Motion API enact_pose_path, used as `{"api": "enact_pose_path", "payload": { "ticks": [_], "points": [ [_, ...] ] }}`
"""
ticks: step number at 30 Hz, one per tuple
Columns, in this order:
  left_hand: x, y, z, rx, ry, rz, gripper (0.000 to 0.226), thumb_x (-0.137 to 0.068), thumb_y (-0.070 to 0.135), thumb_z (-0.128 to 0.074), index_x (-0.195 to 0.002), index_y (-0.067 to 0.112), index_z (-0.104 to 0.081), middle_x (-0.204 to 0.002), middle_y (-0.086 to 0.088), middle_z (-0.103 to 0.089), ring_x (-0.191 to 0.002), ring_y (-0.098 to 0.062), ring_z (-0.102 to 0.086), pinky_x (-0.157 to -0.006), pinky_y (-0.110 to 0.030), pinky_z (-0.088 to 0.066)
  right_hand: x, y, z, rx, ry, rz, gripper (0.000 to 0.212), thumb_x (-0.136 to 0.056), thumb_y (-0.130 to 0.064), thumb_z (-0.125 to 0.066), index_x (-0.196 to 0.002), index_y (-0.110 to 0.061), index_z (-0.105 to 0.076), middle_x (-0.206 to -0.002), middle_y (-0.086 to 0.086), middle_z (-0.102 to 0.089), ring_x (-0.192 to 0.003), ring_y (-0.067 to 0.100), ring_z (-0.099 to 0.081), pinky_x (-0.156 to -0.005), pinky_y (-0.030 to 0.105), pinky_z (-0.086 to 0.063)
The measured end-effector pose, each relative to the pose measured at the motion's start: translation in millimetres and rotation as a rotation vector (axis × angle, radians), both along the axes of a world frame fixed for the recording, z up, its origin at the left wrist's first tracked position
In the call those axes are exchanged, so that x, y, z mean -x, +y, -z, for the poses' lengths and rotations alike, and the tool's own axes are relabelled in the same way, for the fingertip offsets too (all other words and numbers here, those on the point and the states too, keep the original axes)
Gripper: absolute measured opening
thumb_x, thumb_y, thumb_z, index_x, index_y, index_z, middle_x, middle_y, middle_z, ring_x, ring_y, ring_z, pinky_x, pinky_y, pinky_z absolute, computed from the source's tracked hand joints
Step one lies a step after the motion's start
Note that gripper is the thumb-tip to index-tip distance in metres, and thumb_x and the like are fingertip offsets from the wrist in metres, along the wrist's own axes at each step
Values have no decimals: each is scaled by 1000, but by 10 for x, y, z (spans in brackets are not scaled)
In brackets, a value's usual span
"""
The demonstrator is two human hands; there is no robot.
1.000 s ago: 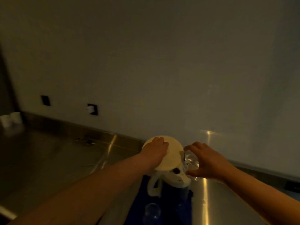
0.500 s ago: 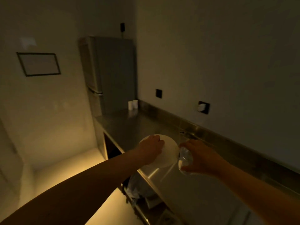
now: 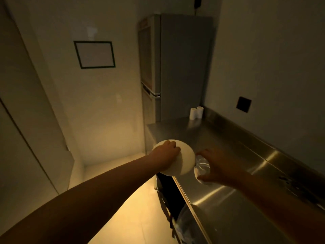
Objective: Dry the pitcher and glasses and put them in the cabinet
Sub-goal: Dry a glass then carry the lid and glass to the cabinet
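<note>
Pitcher and glass carried toward storage

Left hand fingers curl over the pitcher lid, gripping from above; right hand fingers clamp the glass, likely for one trip.

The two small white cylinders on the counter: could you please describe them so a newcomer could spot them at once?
Find the tall grey fridge at the far end of the steel counter. The two small white cylinders stand side by side in the counter's back corner, beside the fridge. They are the only pale, upright things there.
</note>
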State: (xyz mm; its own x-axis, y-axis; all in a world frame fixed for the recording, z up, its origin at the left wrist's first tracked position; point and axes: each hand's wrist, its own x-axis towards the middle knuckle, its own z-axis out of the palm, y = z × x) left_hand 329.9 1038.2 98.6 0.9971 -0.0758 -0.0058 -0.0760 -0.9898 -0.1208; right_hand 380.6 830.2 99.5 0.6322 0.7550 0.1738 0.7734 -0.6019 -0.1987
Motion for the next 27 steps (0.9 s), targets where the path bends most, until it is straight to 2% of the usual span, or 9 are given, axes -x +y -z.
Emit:
{"api": "enact_pose_path", "payload": {
  "ticks": [9, 15, 20, 27],
  "points": [
    [-1235, 1299, 217, 1, 19, -4, 63, -86, 22, -67, -140, 12, -37, -143, -10, -37, -131, -27, -35, -104, -41, -38, -1444, 1276, 170, 38, 54, 24, 79, -64, -46, -78, -131, -28, -41, -129, -3, -44, -116, 16, -41, -91, 28, -44],
    [-2261, 2039, 518, -9, 51, 92, 63, -85, 23, -68, -139, 12, -38, -140, -9, -40, -128, -26, -38, -108, -40, -38, -2287, 1996, 387, 30, 82, 176, 75, -68, -44, -75, -131, -28, -38, -131, -3, -40, -118, 16, -39, -89, 28, -44],
    [-2976, 2435, 801, -72, 129, 204, 61, -86, 19, -66, -139, 9, -37, -138, -11, -40, -126, -28, -39, -104, -42, -41, -2936, 2416, 635, 1, 140, 336, 77, -67, -45, -76, -131, -29, -37, -131, -3, -39, -119, 17, -37, -88, 29, -44],
    [-3734, 2690, 1342, -2, 226, 216, 66, -83, 17, -70, -138, 11, -36, -137, -11, -40, -125, -28, -39, -101, -40, -43, -3814, 2747, 1214, 15, 188, 482, 76, -70, -45, -75, -132, -27, -35, -134, 0, -38, -122, 20, -37, -94, 30, -43]
  ]
}}
